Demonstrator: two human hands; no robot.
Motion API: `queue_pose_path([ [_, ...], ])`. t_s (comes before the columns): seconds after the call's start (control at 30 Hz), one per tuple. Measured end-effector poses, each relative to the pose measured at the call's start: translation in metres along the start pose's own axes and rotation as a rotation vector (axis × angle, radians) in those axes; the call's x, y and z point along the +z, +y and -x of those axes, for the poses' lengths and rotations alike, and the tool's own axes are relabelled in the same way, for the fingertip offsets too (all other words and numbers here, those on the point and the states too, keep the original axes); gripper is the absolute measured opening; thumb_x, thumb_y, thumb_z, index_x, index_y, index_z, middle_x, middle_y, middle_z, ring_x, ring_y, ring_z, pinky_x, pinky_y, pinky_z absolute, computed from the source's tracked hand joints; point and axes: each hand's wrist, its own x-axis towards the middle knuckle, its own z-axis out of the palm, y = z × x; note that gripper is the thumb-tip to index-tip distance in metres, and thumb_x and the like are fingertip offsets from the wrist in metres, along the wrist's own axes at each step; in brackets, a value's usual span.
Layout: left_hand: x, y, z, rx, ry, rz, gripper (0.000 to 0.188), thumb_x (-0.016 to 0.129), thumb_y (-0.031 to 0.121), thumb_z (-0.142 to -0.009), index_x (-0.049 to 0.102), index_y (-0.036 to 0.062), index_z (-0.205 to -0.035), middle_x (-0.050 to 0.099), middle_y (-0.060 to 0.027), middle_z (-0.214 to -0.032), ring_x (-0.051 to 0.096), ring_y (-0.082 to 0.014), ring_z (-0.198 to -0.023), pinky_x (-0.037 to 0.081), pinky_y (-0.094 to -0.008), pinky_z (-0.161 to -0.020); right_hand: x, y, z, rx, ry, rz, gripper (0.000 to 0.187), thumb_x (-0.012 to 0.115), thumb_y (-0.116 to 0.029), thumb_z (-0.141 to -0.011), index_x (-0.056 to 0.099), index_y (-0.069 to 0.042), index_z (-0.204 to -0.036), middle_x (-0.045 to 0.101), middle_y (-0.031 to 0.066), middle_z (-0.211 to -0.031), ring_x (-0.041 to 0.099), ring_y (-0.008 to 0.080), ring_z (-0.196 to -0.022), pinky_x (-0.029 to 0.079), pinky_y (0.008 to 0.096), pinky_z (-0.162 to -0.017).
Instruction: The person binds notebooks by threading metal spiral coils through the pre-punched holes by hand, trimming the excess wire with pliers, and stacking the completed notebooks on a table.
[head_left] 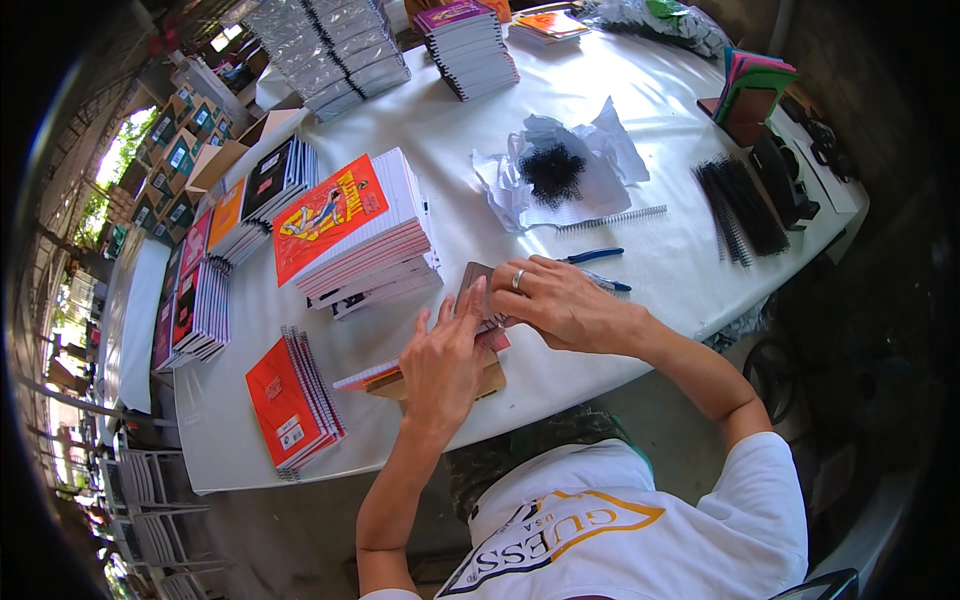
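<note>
At the table's near edge, my left hand (440, 370) steadies a partly hidden notebook (368, 377), its index and middle fingers stretched along it. The notebook has a reddish edge, and a brown cover (491, 381) shows beneath the hand. A dark, see-through sheet (474, 274) rises beyond the fingertips. Bent over the same edge, my right hand (565, 305), with a ring, has its fingers pinched together. What they pinch is hidden. Just past it lie pliers with blue handles (595, 255) and a second blue-handled tool (608, 284). A loose spiral coil (612, 218) rests farther back.
Left of my hands stand a tall notebook stack (335, 215) and orange-red notebooks (285, 405). Crumpled white paper (620, 150) holds black coils (553, 175). More black coils (740, 210) lie right, beside a black device (783, 180). Wrapped stacks (325, 55) line the back.
</note>
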Motion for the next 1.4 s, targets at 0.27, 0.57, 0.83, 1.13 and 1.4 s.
queue_pose_path([
  [0.27, -0.006, 0.002, 0.002, -0.054, -0.164, 0.034, 0.066, 0.071, 0.031, -0.083, 0.047, 0.013, -0.142, 0.06, -0.0112, -0.131, 0.061, -0.0336, -0.113, 0.049, -0.0473, -0.095, 0.005, -0.001, -0.002, 0.116, -0.095, -0.319, 0.017, 0.063, -0.007, -0.084, 0.057, 0.001, -0.098, 0.063, 0.0147, -0.082, 0.063, 0.0336, -0.076, 0.05, 0.0424, -0.067],
  [0.57, -0.007, 0.013, 0.003, 0.112, -0.004, -0.17, 0.068, 0.059, 0.049, -0.085, 0.042, 0.0228, -0.145, 0.058, -0.008, -0.133, 0.062, -0.0392, -0.109, 0.053, -0.0456, -0.087, 0.113, 0.098, 0.003, 0.243, -0.375, -0.002, 0.032, 0.06, -0.03, -0.085, 0.06, -0.004, -0.103, 0.061, 0.0188, -0.107, 0.06, 0.0375, -0.104, 0.048, 0.0554, -0.077],
  [0.83, -0.007, -0.002, 0.01, 0.026, 0.1, -0.141, 0.093, 0.07, 0.047, -0.074, 0.028, 0.0163, -0.152, 0.053, -0.0131, -0.139, 0.059, -0.0379, -0.117, 0.044, -0.0544, -0.098, 0.022, 0.088, -0.027, 0.379, -0.47, -0.804, 0.053, 0.069, -0.037, -0.086, 0.06, -0.008, -0.129, 0.068, 0.0157, -0.113, 0.064, 0.0259, -0.101, 0.049, 0.0369, -0.086],
  [1.13, 0.001, -0.014, 0.009, -0.085, 0.184, -0.05, 0.105, 0.073, 0.053, -0.07, 0.022, 0.0127, -0.153, 0.061, -0.0157, -0.127, 0.066, -0.0322, -0.102, 0.045, -0.0529, -0.097, 0.002, 0.082, -0.025, 0.022, -0.36, -1.385, 0.044, 0.064, -0.034, -0.09, 0.066, -0.001, -0.12, 0.067, 0.016, -0.116, 0.065, 0.0234, -0.1, 0.048, 0.0324, -0.086],
  [1.4, -0.005, -0.02, 0.008, -0.072, 0.213, -0.054, 0.105, 0.077, 0.047, -0.067, 0.026, 0.0146, -0.152, 0.066, -0.0183, -0.111, 0.067, -0.0338, -0.095, 0.047, -0.0515, -0.096, 0.021, 0.085, -0.025, 0.093, -0.321, -1.259, 0.05, 0.069, -0.038, -0.084, 0.068, 0.001, -0.115, 0.066, 0.0204, -0.116, 0.063, 0.0284, -0.103, 0.047, 0.0364, -0.089],
])
